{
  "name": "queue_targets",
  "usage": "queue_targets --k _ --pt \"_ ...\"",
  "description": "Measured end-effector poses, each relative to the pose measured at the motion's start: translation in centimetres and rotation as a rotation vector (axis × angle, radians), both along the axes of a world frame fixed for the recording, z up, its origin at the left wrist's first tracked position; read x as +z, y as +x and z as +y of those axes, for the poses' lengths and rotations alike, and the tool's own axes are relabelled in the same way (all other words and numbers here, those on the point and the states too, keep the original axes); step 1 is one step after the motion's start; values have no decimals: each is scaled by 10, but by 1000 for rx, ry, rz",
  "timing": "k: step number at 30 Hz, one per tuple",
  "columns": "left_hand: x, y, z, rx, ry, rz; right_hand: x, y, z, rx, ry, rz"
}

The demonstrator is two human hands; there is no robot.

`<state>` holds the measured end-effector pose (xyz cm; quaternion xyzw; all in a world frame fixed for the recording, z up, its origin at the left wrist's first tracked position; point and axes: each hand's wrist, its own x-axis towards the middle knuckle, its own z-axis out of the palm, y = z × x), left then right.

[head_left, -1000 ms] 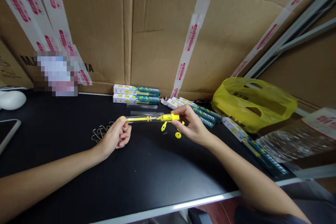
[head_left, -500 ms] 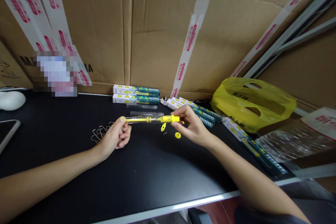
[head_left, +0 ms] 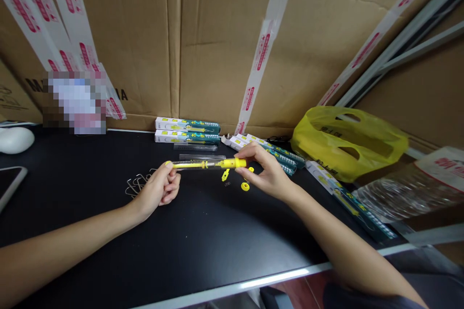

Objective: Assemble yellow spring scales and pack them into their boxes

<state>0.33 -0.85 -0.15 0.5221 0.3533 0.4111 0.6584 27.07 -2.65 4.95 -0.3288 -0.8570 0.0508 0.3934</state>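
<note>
Pinching the yellow-and-clear tube (head_left: 195,165) near frame centre, we clamp left hand (head_left: 159,187) and right hand (head_left: 267,174) on opposite ends.

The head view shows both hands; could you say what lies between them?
The head view shows a slim clear tube with yellow parts, held at both ends.

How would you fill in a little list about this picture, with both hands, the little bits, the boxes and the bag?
Left hand: holding one end of a clear tube with yellow parts
Right hand: pinching the yellow end
Little bits: yellow ring, yellow piece, small coil
Near left hand: bent metal wires
Boxes: two stacked boxes at the back, more to the right
Bag: yellow plastic bag, right side
</note>
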Motion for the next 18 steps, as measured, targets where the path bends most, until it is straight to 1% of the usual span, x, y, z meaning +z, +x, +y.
queue_targets --k 7,13,18 --pt "1 0 -1 5 3 0 -4 1 -1 24 -22 -23" --pt "0 -1 0 -3 -7 -12 -9 3 -1 -19 -108 -8" --pt "0 -1 0 4 -10 -21 -8 3 -2 12 -171 22"
